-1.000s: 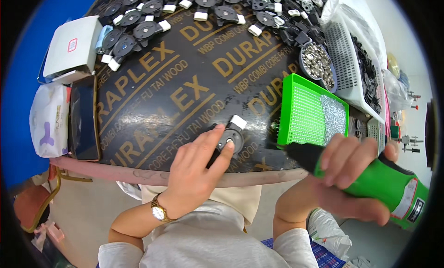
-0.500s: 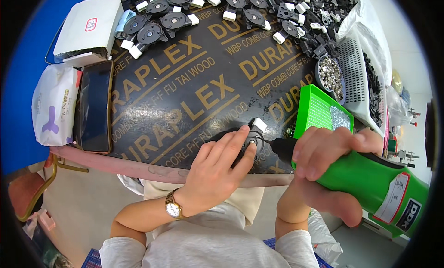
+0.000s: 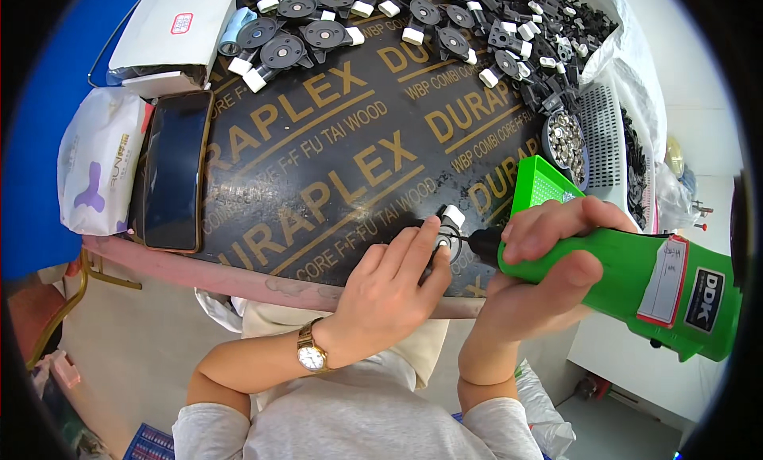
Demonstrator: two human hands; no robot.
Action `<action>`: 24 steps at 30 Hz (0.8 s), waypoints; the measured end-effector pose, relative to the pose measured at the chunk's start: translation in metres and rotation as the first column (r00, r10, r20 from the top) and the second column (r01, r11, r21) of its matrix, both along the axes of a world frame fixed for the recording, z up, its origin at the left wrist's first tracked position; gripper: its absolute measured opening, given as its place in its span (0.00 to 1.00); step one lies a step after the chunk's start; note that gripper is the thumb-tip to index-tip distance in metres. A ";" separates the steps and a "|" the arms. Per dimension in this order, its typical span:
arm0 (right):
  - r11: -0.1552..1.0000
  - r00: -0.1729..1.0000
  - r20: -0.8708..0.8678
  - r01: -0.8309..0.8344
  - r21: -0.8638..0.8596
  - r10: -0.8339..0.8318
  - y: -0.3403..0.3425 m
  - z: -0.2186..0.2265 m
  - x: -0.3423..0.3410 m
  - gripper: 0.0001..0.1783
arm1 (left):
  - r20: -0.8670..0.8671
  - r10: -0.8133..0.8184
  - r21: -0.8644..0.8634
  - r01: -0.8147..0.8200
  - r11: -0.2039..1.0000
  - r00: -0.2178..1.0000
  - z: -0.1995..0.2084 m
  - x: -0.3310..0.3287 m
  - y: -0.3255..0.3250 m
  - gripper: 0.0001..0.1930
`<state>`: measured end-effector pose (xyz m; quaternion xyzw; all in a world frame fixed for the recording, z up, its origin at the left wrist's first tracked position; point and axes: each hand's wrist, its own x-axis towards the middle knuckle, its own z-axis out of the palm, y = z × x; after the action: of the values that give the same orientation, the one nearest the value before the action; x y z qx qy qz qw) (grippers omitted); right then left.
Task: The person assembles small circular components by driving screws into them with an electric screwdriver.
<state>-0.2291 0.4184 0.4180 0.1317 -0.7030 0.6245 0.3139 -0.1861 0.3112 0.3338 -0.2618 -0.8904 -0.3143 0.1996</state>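
My left hand (image 3: 388, 291), a gold watch on its wrist, rests near the table's front edge. Its index finger and thumb hold a small black round part with a white tab (image 3: 453, 217) against the tabletop. My right hand (image 3: 548, 257) is wrapped round a green electric screwdriver (image 3: 616, 281) that lies nearly level. The driver's dark nose and thin bit point left at the part, close to my left fingertips. Whether the bit touches a screw there is too small to tell. My fingers cover some of the part.
Similar black round parts (image 3: 283, 52) with white tabs line the far side. At right stand a green tray (image 3: 528, 182), a bowl of metal pieces (image 3: 566, 146) and a white basket (image 3: 602, 134). A phone (image 3: 176, 174), a tissue pack (image 3: 99, 162) and a white box (image 3: 171, 35) lie left.
The screwdriver in my right hand has come round to a more level angle, its nose still by the part. My left hand keeps holding the part; the whole view has shifted slightly.
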 end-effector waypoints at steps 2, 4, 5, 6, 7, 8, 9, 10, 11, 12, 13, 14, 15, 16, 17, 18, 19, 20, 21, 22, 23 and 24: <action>1.000 1.000 0.030 -0.009 -0.008 0.010 0.002 0.003 0.002 0.35 | -0.019 0.022 -0.019 -0.023 1.000 1.000 -0.001 0.001 0.005 0.15; 1.000 0.998 0.059 -0.018 -0.020 0.020 0.005 0.004 0.002 0.36 | -0.019 0.084 -0.070 -0.085 0.994 0.996 -0.001 0.003 0.010 0.15; 0.994 0.994 0.043 -0.097 -0.046 0.099 0.009 0.003 0.000 0.39 | -0.022 0.083 -0.068 -0.085 0.994 0.996 -0.001 0.002 0.011 0.15; 0.982 0.984 0.026 -0.174 -0.071 0.176 0.014 0.001 -0.001 0.41 | -0.019 0.093 -0.087 -0.094 0.992 0.995 0.000 0.002 0.012 0.14; 0.960 0.964 -0.038 -0.266 -0.087 0.263 0.021 0.000 -0.001 0.43 | -0.015 0.102 -0.105 -0.103 0.989 0.995 0.000 0.002 0.014 0.14; 0.931 0.934 -0.103 -0.353 -0.097 0.343 0.029 -0.001 -0.001 0.45 | -0.020 0.098 -0.103 -0.099 0.990 0.995 0.000 0.001 0.014 0.14; 0.901 0.900 -0.157 -0.423 -0.094 0.406 0.036 -0.001 -0.001 0.46 | -0.030 0.091 -0.098 -0.093 0.991 0.995 -0.001 0.000 0.015 0.14; 0.901 0.905 -0.180 -0.411 -0.140 0.385 0.042 0.003 0.004 0.47 | -0.040 0.082 -0.092 -0.086 0.992 0.996 -0.002 0.000 0.014 0.15; 0.898 0.910 -0.199 -0.400 -0.186 0.364 0.050 0.009 0.010 0.47 | -0.012 0.083 -0.092 -0.084 0.992 0.996 0.000 0.000 0.014 0.15; 0.906 0.910 -0.248 -0.381 -0.185 0.332 0.062 0.013 0.011 0.46 | 0.016 0.084 -0.091 -0.082 0.992 0.996 0.002 0.001 0.013 0.15; 0.934 0.930 -0.250 -0.314 -0.167 0.268 0.073 0.017 0.011 0.44 | 0.023 0.088 -0.068 -0.087 0.994 0.996 0.003 -0.001 0.011 0.17; 0.959 0.947 -0.255 -0.240 -0.150 0.197 0.084 0.022 0.013 0.43 | 0.035 0.059 -0.051 -0.058 0.997 0.998 0.006 -0.002 0.008 0.18; 0.977 0.956 -0.258 -0.174 -0.126 0.137 0.095 0.022 0.011 0.41 | 0.102 0.008 0.022 -0.010 1.000 0.995 0.011 -0.006 0.004 0.20; 0.989 0.969 -0.228 -0.115 -0.091 0.092 0.107 0.019 0.012 0.41 | 0.162 -0.059 0.065 0.049 0.997 0.985 0.019 -0.006 -0.005 0.17; 0.996 0.978 -0.203 -0.059 -0.059 0.046 0.118 0.012 0.012 0.40 | 0.217 -0.125 0.105 0.104 0.989 0.968 0.025 -0.008 -0.016 0.14; 0.999 0.983 -0.184 0.000 -0.040 -0.007 0.121 0.005 0.011 0.40 | 0.309 -0.172 0.174 0.122 0.977 0.935 0.030 -0.004 -0.028 0.18; 0.999 0.986 -0.164 0.003 -0.037 -0.009 0.124 0.000 0.011 0.39 | 0.410 -0.280 0.264 0.182 0.947 0.868 0.039 -0.002 -0.043 0.18; 0.999 0.990 -0.143 0.005 -0.036 -0.010 0.125 -0.004 0.011 0.39 | 0.496 -0.385 0.355 0.223 0.908 0.778 0.048 0.001 -0.058 0.19; 0.999 0.989 -0.147 0.024 -0.043 -0.030 0.125 -0.008 0.010 0.39 | 0.554 -0.465 0.437 0.235 0.868 0.690 0.050 0.007 -0.073 0.18; 0.998 0.989 -0.146 0.022 -0.051 -0.030 0.126 -0.011 0.010 0.39 | 0.601 -0.536 0.514 0.227 0.827 0.593 0.052 0.015 -0.090 0.17; 0.999 0.991 -0.131 0.018 -0.045 -0.023 0.127 -0.013 0.010 0.38 | 0.679 -0.543 0.497 0.235 0.836 0.494 0.055 0.021 -0.107 0.15; 0.999 0.993 -0.117 0.011 -0.036 -0.015 0.127 -0.016 0.009 0.38 | 0.747 -0.539 0.482 0.243 0.842 0.390 0.053 0.028 -0.124 0.13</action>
<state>-0.2199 0.5453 0.4018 0.1582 -0.6731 0.6258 0.3609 -0.1585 0.1876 0.3868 -0.2406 -0.7206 -0.5683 -0.3161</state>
